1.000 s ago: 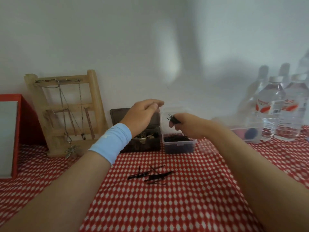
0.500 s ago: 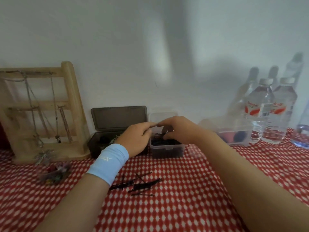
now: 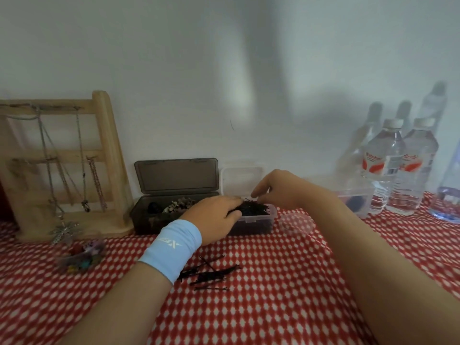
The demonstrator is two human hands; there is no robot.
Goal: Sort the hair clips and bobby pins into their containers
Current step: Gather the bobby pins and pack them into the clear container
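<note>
Black bobby pins (image 3: pixel 254 209) fill the small clear box (image 3: pixel 258 224) at the far middle of the checked cloth (image 3: pixel 273 307), with loose pins (image 3: pixel 209 273) lying nearer. The left hand (image 3: pixel 216 217) grips the box's left end; the right hand (image 3: pixel 278 190) rests bent fingers on the heap, though whether they pinch a pin I cannot tell. An open dark box (image 3: pixel 174 180) stands just left.

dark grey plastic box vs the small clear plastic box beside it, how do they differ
The dark grey plastic box is wider and smoke-tinted, while the small clear plastic box is narrower and see-through. The grey box holds mixed brownish and dark clips, whereas the clear box is heaped with black bobby pins. Both stand open, side by side on the red checked cloth.
</note>
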